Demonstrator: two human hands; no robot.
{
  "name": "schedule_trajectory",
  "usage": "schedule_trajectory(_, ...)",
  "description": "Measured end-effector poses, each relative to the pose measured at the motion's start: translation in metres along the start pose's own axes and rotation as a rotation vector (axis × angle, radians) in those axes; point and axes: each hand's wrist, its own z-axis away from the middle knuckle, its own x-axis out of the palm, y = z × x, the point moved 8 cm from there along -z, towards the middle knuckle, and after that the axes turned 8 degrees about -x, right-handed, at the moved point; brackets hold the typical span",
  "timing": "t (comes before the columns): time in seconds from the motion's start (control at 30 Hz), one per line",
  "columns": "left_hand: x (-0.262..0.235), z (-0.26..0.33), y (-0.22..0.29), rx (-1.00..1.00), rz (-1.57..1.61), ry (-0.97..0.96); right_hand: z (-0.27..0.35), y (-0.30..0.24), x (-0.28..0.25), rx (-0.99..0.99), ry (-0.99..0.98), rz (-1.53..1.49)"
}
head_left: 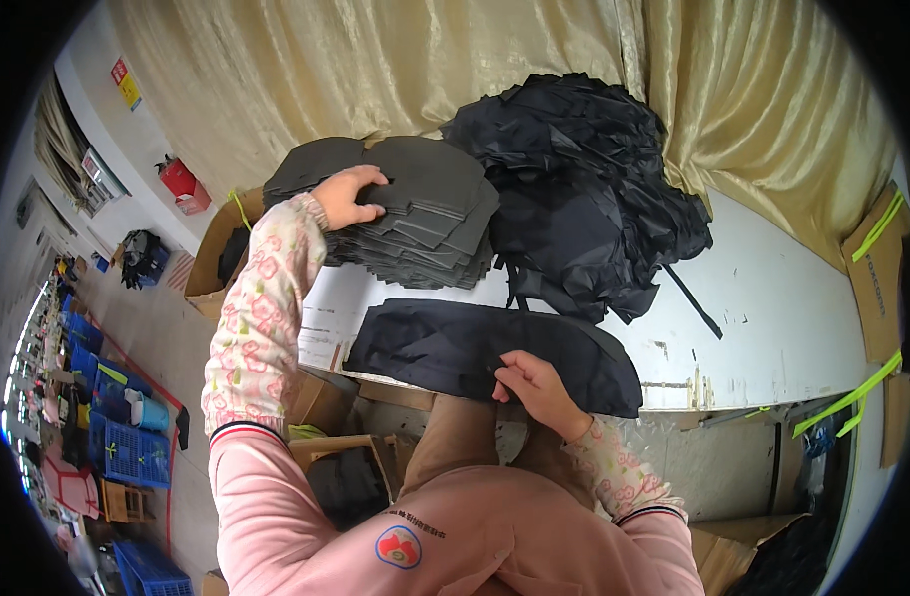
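Observation:
A tall, uneven stack of dark grey foam-like panels sits on the white table at the left. My left hand rests on its top, thumb and fingers apart at the edge of the upper panels. Along the table's front edge lies a long black fabric piece, with a straight left end and a rounded right end. My right hand has its fingers curled in a pinch at the middle of this piece. Behind it rises a large, crumpled heap of black fabric pieces.
Gold curtains hang behind the white table. A cardboard box stands by its left end, another open box under its front. Cardboard with yellow-green straps is at the right. Blue crates line the floor at left.

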Motion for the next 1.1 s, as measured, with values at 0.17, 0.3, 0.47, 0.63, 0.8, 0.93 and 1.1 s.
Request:
schedule_trajectory(0.17,-0.048,0.049,0.049,0.078,0.6,0.458,0.0,-0.014,-0.016,-0.135,0.124,0.11)
schedule_trajectory(0.3,-0.004,0.107,0.106,-0.086,1.082,0.537,-0.007,-0.059,-0.011,-0.244,0.197,0.204)
schedule_trajectory(0.47,0.104,0.128,0.147,-0.168,1.346,0.292,-0.017,-0.092,0.006,-0.398,0.183,0.354)
schedule_trajectory(0.63,0.135,0.129,0.155,-0.14,1.321,0.321,-0.014,-0.077,0.004,-0.334,0.212,0.307)
schedule_trajectory(0.8,0.148,0.129,0.164,-0.168,1.376,0.199,-0.011,-0.061,0.003,-0.278,0.192,0.198)
schedule_trajectory(0.93,0.132,0.124,0.187,0.023,1.052,0.136,-0.009,-0.05,-0.009,-0.156,0.183,0.094)
schedule_trajectory(1.1,0.095,0.124,0.196,0.271,0.25,0.286,0.001,-0.105,-0.017,-0.315,-0.345,0.63)
